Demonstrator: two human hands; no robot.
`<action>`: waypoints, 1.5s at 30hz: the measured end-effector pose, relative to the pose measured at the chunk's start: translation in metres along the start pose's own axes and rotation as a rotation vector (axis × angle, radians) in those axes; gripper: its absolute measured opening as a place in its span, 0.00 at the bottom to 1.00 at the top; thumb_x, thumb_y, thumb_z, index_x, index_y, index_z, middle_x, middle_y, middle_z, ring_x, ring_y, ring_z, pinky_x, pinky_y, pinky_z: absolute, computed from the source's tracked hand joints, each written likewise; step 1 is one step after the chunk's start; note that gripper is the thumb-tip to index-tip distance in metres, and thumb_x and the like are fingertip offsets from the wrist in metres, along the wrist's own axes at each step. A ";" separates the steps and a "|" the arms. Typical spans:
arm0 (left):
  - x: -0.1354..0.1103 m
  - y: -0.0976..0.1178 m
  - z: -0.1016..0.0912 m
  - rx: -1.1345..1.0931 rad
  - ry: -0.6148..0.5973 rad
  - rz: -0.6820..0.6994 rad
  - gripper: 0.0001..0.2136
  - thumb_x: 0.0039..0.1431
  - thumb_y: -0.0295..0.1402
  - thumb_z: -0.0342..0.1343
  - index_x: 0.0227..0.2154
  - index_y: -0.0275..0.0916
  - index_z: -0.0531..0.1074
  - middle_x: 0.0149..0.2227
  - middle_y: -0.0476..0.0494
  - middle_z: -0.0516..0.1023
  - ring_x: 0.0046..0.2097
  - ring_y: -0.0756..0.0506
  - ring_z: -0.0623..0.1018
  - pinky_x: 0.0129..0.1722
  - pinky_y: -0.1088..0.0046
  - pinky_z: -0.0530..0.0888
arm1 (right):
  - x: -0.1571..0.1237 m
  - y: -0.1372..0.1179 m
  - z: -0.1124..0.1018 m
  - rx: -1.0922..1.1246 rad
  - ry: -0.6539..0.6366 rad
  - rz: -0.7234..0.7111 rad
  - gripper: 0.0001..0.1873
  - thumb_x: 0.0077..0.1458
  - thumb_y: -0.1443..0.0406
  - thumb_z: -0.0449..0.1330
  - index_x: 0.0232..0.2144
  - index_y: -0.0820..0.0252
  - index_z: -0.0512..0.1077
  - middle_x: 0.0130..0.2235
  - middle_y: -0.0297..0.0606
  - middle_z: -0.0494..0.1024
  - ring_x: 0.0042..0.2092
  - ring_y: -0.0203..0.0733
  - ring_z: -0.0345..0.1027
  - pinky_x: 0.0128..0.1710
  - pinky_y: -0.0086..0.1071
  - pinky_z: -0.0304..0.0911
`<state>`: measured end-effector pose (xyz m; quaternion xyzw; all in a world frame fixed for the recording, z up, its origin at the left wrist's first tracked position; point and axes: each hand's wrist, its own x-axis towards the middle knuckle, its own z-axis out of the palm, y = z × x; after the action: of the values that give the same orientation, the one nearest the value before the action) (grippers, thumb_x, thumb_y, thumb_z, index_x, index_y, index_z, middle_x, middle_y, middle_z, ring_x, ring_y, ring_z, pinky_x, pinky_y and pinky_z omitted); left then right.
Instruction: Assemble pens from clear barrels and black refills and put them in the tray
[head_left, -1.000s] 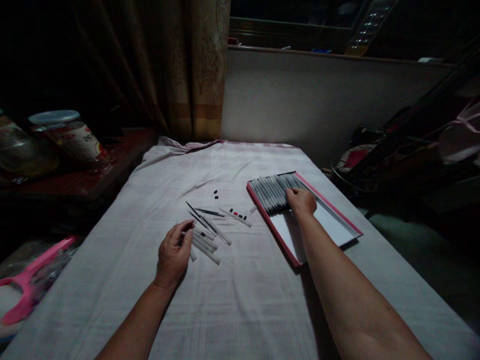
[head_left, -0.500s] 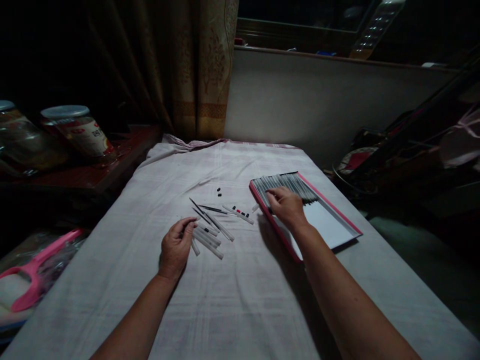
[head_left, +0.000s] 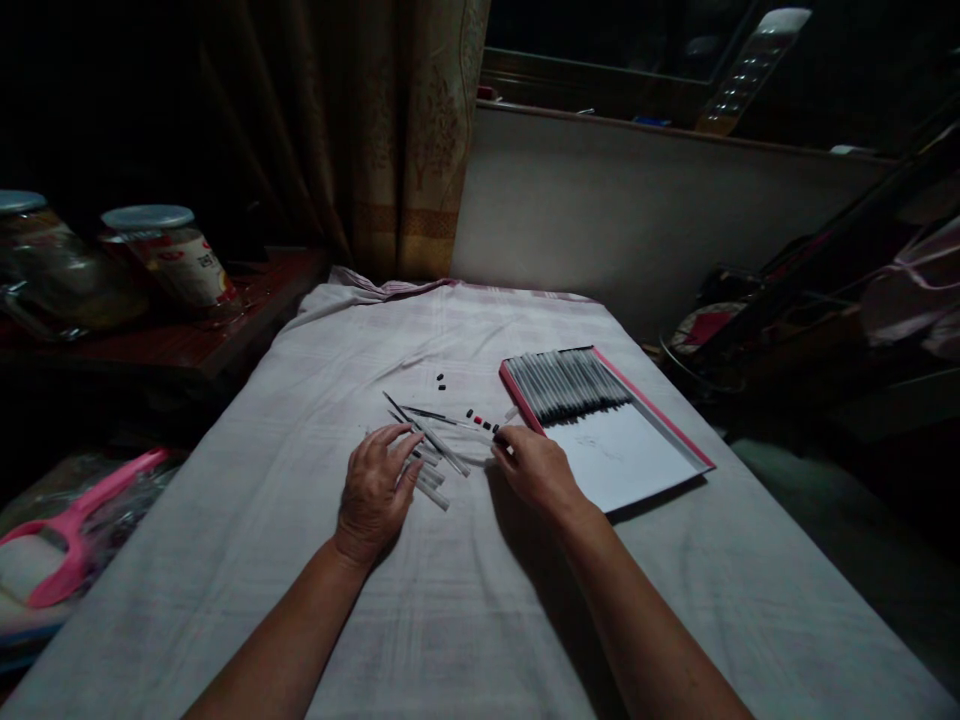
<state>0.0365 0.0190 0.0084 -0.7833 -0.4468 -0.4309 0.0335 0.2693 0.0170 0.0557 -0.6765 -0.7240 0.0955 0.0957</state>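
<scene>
While the left hand [head_left: 379, 490] arches over the left side of the loose pale tubes [head_left: 433, 494], its fingers curve with a gap to the thumb. Right hand [head_left: 534, 466]: fingers bunched, tips at the near-right end of a short row of small black and red pieces [head_left: 478, 420]; can't tell if one is pinched. Loose tubes lie mid-bench, left of the open red-edged box [head_left: 626, 460]. More tubes, dark-ended [head_left: 566, 383], line the box's far half side by side. Two black bits [head_left: 440, 377] sit farther back on the cloth [head_left: 450, 610].
</scene>
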 end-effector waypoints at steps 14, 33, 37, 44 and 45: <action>-0.015 -0.011 -0.004 0.187 -0.071 0.002 0.11 0.67 0.34 0.47 0.43 0.37 0.73 0.36 0.41 0.81 0.38 0.42 0.78 0.45 0.63 0.68 | 0.038 -0.012 0.010 -0.148 -0.092 0.008 0.15 0.64 0.61 0.51 0.44 0.57 0.77 0.46 0.46 0.78 0.45 0.46 0.74 0.40 0.33 0.63; -0.015 -0.021 0.000 -0.050 -0.067 -0.320 0.12 0.64 0.34 0.47 0.44 0.41 0.74 0.41 0.43 0.80 0.45 0.42 0.77 0.48 0.64 0.72 | 0.006 0.007 0.025 0.481 0.179 0.002 0.09 0.56 0.63 0.55 0.33 0.59 0.74 0.33 0.39 0.80 0.34 0.42 0.73 0.35 0.32 0.62; -0.013 -0.022 -0.001 -0.046 -0.071 -0.342 0.13 0.63 0.35 0.47 0.43 0.41 0.75 0.41 0.42 0.80 0.46 0.42 0.76 0.49 0.62 0.72 | -0.010 0.015 0.026 0.992 0.336 0.142 0.15 0.48 0.56 0.59 0.33 0.61 0.77 0.30 0.38 0.78 0.30 0.40 0.69 0.30 0.32 0.63; -0.013 -0.022 -0.002 -0.033 -0.059 -0.308 0.12 0.64 0.34 0.47 0.42 0.41 0.75 0.42 0.42 0.79 0.46 0.41 0.76 0.48 0.62 0.72 | -0.020 0.015 0.013 1.101 0.396 0.188 0.13 0.46 0.57 0.60 0.29 0.60 0.77 0.21 0.30 0.69 0.24 0.34 0.61 0.25 0.29 0.58; -0.013 -0.022 -0.002 -0.027 -0.057 -0.299 0.12 0.64 0.34 0.47 0.42 0.41 0.75 0.42 0.41 0.80 0.46 0.41 0.76 0.48 0.61 0.72 | -0.020 0.014 0.013 1.093 0.407 0.185 0.13 0.46 0.57 0.60 0.30 0.60 0.77 0.21 0.30 0.69 0.24 0.34 0.61 0.25 0.29 0.58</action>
<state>0.0164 0.0223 -0.0071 -0.7203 -0.5535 -0.4145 -0.0542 0.2806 -0.0021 0.0391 -0.5941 -0.4747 0.3309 0.5588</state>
